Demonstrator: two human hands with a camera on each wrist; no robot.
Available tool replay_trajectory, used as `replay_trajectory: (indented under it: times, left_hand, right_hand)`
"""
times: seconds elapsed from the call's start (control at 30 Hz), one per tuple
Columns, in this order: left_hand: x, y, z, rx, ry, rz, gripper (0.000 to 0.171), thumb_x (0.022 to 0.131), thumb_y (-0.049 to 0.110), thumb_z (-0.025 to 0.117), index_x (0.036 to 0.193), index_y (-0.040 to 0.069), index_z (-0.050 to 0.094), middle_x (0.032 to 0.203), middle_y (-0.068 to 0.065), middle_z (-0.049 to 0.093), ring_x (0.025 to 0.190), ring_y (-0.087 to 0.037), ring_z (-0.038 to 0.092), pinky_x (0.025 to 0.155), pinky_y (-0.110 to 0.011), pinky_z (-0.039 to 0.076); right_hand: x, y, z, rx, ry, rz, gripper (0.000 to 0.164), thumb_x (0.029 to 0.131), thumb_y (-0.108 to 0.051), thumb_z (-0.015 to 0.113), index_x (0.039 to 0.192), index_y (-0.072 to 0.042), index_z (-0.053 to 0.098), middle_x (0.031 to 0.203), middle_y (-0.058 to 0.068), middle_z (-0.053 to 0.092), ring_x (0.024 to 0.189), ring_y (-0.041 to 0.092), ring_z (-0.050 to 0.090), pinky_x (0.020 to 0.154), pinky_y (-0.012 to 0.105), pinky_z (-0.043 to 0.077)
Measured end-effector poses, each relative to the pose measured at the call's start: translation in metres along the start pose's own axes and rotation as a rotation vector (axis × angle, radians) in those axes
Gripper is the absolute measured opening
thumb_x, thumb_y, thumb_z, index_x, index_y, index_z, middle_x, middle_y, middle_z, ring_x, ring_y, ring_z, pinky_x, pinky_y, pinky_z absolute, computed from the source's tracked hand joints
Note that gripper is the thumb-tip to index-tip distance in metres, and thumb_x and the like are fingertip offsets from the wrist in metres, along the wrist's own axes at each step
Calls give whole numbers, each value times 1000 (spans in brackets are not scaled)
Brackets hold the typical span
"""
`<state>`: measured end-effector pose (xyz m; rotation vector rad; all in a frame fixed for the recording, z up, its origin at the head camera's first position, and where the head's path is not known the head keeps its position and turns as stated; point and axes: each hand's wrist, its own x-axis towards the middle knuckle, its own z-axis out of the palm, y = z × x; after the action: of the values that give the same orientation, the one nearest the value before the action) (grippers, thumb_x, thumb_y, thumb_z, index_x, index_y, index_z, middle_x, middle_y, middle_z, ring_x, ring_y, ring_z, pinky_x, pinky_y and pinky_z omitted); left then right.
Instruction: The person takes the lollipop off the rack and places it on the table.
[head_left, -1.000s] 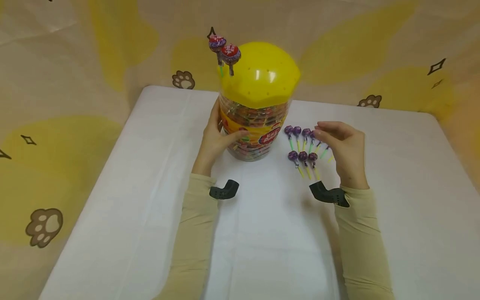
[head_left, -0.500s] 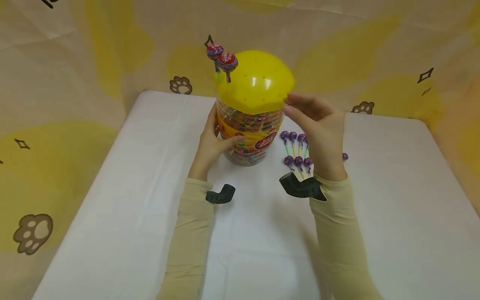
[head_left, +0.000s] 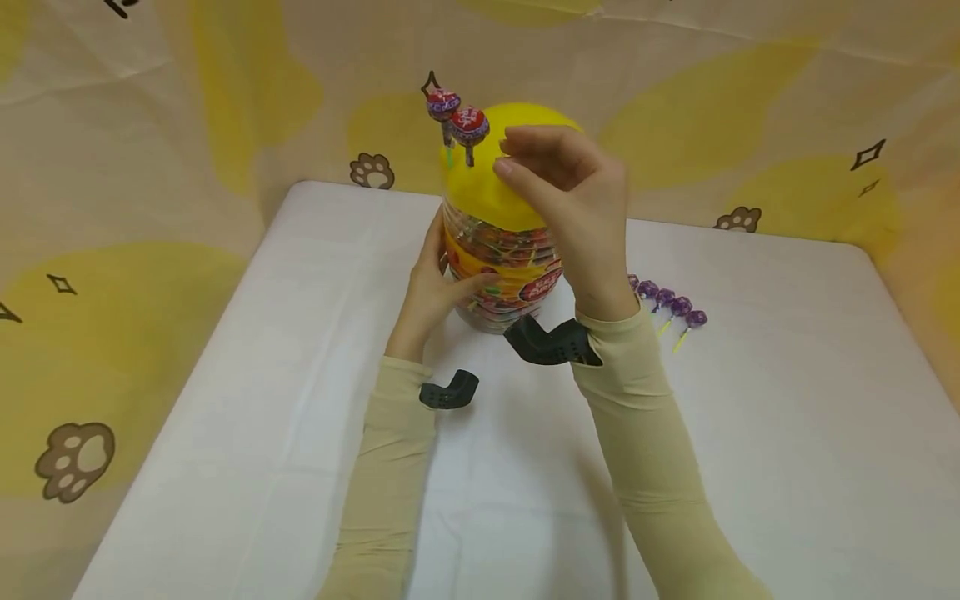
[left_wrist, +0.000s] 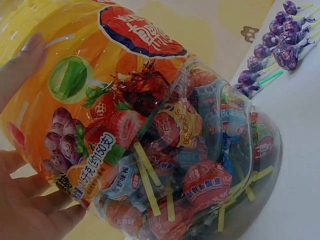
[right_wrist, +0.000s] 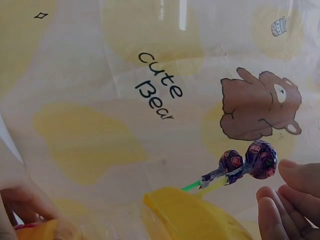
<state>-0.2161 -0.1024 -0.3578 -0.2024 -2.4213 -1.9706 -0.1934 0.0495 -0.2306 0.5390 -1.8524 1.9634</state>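
Note:
A clear plastic candy jar (head_left: pixel 498 250) with an orange label and a yellow domed lid (head_left: pixel 517 125) stands on the table. My left hand (head_left: pixel 431 292) grips its left side, thumb across the label; in the left wrist view wrapped lollipops (left_wrist: pixel 207 185) show inside it. Two purple-and-red lollipops (right_wrist: pixel 262 160) stick up from the lid's left side. Close by them, my right hand (head_left: pixel 577 200) hovers in front of the lid, thumb and fingers bent and apart with nothing visible between them. Its fingertips (right_wrist: pixel 295 172) are right beside one lollipop head in the right wrist view.
Purple lollipops (head_left: pixel 681 306) lie in rows on the white-covered table (head_left: pixel 787 400), right of the jar; my right hand and forearm hide some of them. A patterned cloth backdrop (head_left: pixel 675 108) rises behind the table's far edge.
My right hand has risen from over the lollipop rows and moved left, past the lid's right edge, to the two upright lollipops. The left hand keeps its hold on the jar.

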Motion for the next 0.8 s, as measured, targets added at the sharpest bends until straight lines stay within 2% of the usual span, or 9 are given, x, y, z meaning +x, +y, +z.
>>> replay_trajectory:
  times: [0.27,0.37,0.6,0.8]
  left_hand:
    - [0,-1,0,7,3,14,97,81,26,76,152,26,11,155,6,19,141,-17,21,115,-39,19]
    - [0,-1,-1,-2,7,15,97,80,26,76,152,27,11,155,7,19,141,-16,21,115,-38,20]
    - [1,-1,-3,-7,17,14,96,81,28,76,152,27,12,155,7,21,140,-16,22,115,-38,21]
    - [0,-1,-1,-1,2,10,96,81,26,76,152,26,12,155,6,20,141,-16,21,115,-39,20]
  right_hand:
    - [13,0,16,-36,-14,-55,30,80,1,72,108,9,65,104,15,67,89,21,65,88,30,53]
    - [14,-2,19,-34,-27,-43,33,79,2,73,110,9,64,105,16,66,89,21,64,87,29,53]
    - [17,-4,24,-48,-47,-51,25,81,1,72,104,9,66,99,15,67,87,20,64,88,29,52]
    - [15,-7,23,-35,8,-28,23,82,-2,72,103,6,67,98,13,69,87,19,65,87,29,52]
